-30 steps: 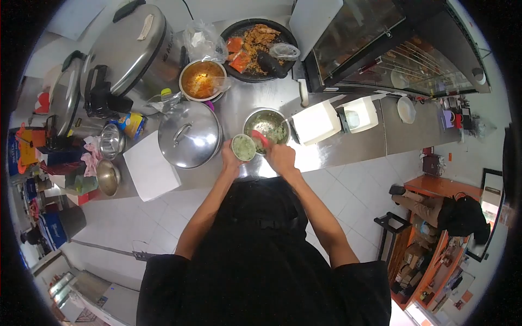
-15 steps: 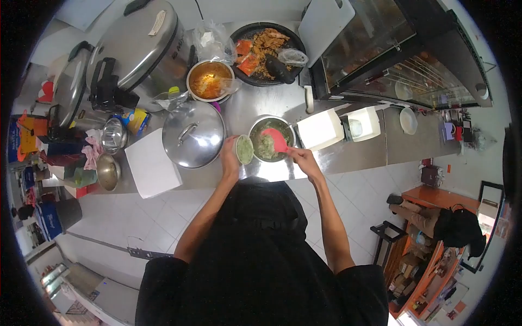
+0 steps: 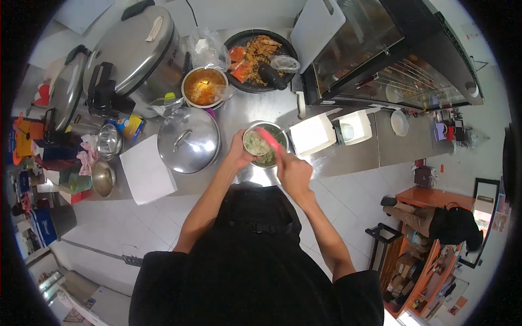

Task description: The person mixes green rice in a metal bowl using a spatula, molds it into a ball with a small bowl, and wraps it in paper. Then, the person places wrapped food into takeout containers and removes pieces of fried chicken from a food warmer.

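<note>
My left hand [image 3: 240, 151] is wrapped round a small cup [image 3: 255, 142] filled with a pale green, chunky mixture. The cup is held over the left side of a metal bowl [image 3: 284, 142], which has more of the green mixture inside. My right hand [image 3: 295, 174] grips a pink ladle [image 3: 270, 137] by its handle. The ladle's head lies at the cup's mouth, over the mixture. Part of the bowl is hidden behind the cup and the ladle.
Right of the bowl are two white open boxes [image 3: 312, 133]. To the left lie a round steel lid [image 3: 188, 140] and white paper [image 3: 145, 169]. Behind stand a pot of reddish sauce [image 3: 205, 87], a black mortar with pestle [image 3: 261, 60], large pressure cookers [image 3: 133, 51] and a glass cabinet [image 3: 359, 49].
My left hand has brought the cup right, over the bowl. My right hand has lifted the ladle out of the bowl to the cup's mouth. The whole view has shifted slightly.
</note>
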A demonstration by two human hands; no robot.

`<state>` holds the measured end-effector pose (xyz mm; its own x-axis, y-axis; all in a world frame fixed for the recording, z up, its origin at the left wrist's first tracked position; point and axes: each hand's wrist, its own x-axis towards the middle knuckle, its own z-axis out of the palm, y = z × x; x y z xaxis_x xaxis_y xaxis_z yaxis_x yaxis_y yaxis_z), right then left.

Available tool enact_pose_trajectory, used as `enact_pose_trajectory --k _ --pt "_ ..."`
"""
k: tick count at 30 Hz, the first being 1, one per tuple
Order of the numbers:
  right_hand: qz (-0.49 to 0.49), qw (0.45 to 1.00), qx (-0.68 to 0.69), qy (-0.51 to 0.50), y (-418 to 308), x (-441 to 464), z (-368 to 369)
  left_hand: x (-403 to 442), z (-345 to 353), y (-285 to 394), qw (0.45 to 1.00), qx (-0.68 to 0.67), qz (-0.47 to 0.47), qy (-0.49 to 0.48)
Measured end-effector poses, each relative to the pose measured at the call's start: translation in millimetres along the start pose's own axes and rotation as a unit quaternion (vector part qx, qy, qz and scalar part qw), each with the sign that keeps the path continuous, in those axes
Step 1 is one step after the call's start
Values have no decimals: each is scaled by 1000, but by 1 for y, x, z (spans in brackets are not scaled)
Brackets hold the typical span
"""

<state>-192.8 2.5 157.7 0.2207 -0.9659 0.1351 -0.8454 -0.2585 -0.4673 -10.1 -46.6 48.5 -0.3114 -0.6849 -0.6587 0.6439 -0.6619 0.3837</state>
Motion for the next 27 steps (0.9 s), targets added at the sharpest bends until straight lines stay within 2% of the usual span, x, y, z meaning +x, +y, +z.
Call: enact_pose_trajectory --k 1,2,4,5,6,9,11,13,15,16,18,20,21,22,25,26,27 --pt "53 998 39 16 0 0 -8 0 -1 0 999 -17 2 -31" --pt "52 998 38 13 3 0 -10 0 -3 -1 999 -20 2 -30" --pt "183 973 138 -5 6 3 -13 -4 -2 2 999 -32 -3 -38" --pt "200 959 197 -44 11 4 -8 -7 0 2 999 -34 0 -37" --pt "198 959 197 -44 13 0 4 -9 4 0 999 -35 3 -24" --pt "97 992 -15 -83 -3 -12 31 -13 18 -4 1000 -5 9 5" --pt "78 994 -14 -75 -17 -12 28 -16 18 -8 999 21 13 24" --pt "77 994 0 -77 -19 -11 30 -18 15 -10 1000 -7 27 1" --pt "-7 994 -14 -105 -19 -14 30 -25 19 -8 1000 4 23 10" --pt "-6 994 -14 -104 -16 -14 25 -31 22 -6 1000 13 19 20" --pt "10 983 -48 -175 -3 -7 4 -39 15 -6 999 27 22 5" --pt "10 988 5 -157 0 9 -36 -40 15 -3 999 34 27 -15" --pt "66 982 96 -151 1 14 -43 -43 18 0 997 22 75 -8" --pt "66 982 92 -154 -1 12 -40 -50 23 5 992 8 123 1" --pt "129 970 176 -110 -28 6 -15 -58 34 -1 989 8 146 29" --pt "76 983 139 -95 -29 -2 4 -58 35 -5 986 2 159 45" --pt "72 982 132 -112 -39 -5 7 -63 38 -3 987 7 146 65"
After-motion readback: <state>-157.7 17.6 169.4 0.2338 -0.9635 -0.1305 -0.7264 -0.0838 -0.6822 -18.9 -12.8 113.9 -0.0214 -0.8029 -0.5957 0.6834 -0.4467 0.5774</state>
